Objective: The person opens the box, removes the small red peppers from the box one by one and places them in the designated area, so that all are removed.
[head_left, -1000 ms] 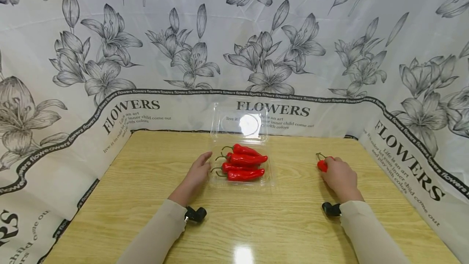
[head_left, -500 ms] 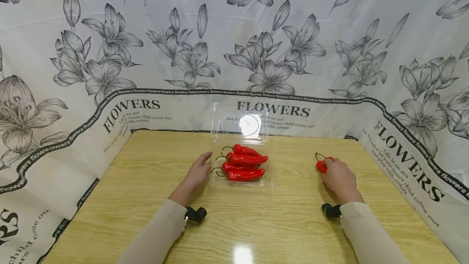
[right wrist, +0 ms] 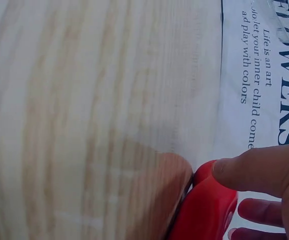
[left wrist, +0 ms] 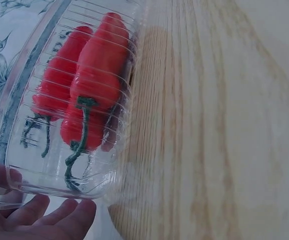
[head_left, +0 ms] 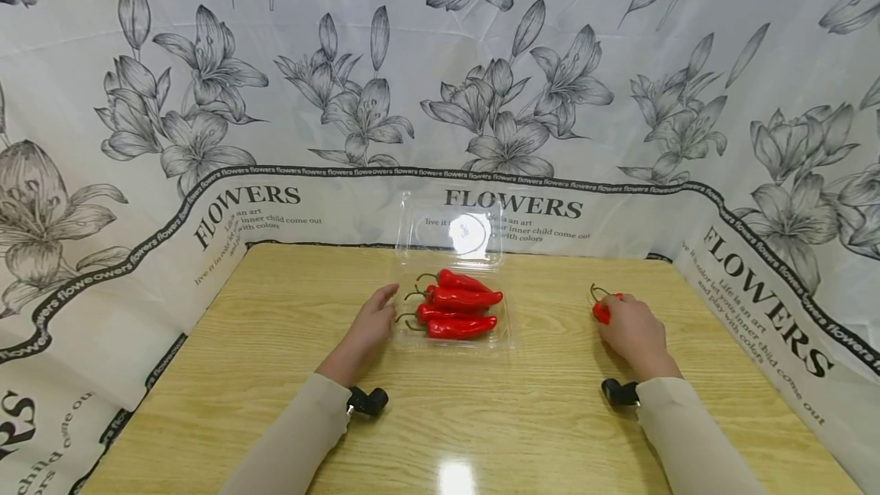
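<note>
Near the table's right side, my right hand (head_left: 635,331) grips a red pepper (head_left: 601,312) whose green stem pokes out to the upper left. In the right wrist view the thumb presses on this red pepper (right wrist: 204,210), low over the wood, and most of its body is out of frame. A clear plastic clamshell box (head_left: 509,331) lies mid-table with its lid (head_left: 421,239) raised at the back. Several red peppers (head_left: 461,299) lie in it, stems to the left. My left hand (head_left: 371,323) is at the box's left end, its relaxed fingertips (left wrist: 87,207) right at the plastic edge.
The wooden table (head_left: 550,418) runs back to a white flower-printed cloth (head_left: 357,208) that walls in the back and both sides. A black wrist camera (head_left: 369,402) sits on the left wrist, and another black camera (head_left: 620,393) on the right.
My right hand has shifted slightly to the left with the red pepper in its grip. The left hand, the box and the peppers in it have stayed put.
</note>
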`<state>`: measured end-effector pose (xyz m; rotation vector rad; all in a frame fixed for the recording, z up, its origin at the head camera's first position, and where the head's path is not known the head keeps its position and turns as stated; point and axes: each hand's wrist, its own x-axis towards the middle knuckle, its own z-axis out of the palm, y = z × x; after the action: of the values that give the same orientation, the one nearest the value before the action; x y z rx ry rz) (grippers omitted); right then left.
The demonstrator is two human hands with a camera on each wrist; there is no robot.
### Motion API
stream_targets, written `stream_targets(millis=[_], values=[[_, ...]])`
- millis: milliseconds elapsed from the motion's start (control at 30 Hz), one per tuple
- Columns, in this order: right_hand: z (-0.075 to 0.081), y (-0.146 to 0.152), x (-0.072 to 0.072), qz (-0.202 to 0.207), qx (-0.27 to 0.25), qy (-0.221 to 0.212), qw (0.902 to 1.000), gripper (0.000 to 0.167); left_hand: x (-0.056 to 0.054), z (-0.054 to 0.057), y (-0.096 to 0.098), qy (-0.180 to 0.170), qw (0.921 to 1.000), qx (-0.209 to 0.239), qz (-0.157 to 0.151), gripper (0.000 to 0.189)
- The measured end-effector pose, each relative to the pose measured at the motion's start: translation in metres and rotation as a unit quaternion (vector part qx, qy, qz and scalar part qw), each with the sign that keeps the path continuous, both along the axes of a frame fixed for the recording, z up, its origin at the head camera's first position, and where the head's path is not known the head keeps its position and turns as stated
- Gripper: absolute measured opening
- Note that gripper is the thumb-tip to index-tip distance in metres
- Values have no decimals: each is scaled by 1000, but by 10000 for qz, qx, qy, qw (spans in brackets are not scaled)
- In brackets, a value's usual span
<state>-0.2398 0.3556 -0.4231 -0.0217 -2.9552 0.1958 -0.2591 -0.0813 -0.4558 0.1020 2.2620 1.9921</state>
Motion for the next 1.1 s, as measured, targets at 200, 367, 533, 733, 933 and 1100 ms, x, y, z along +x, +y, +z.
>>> stream_targets(millis=[200, 367, 533, 733, 933, 1100], values=[[11, -10, 0, 177, -63, 22, 9998, 40, 0, 2, 0, -61, 10000, 1, 10, 49], [20, -24, -2, 306, -170, -40, 9994, 44, 2, 3, 1, -75, 9999, 38, 55, 49], [28, -38, -6, 419, -195, 20, 9989, 46, 2, 3, 1, -14, 10000, 31, 74, 50], [34, -54, -9, 527, -205, 31, 9984, 47, 2, 1, 1, 33, 9999, 8, 119, 50], [39, -68, -10, 702, -253, 71, 9972, 48, 5, 1, 4, 26, 9999, 23, 157, 50], [42, -79, -12, 817, -272, 117, 9962, 48, 5, 1, 8, 90, 9995, -4, 301, 50]])
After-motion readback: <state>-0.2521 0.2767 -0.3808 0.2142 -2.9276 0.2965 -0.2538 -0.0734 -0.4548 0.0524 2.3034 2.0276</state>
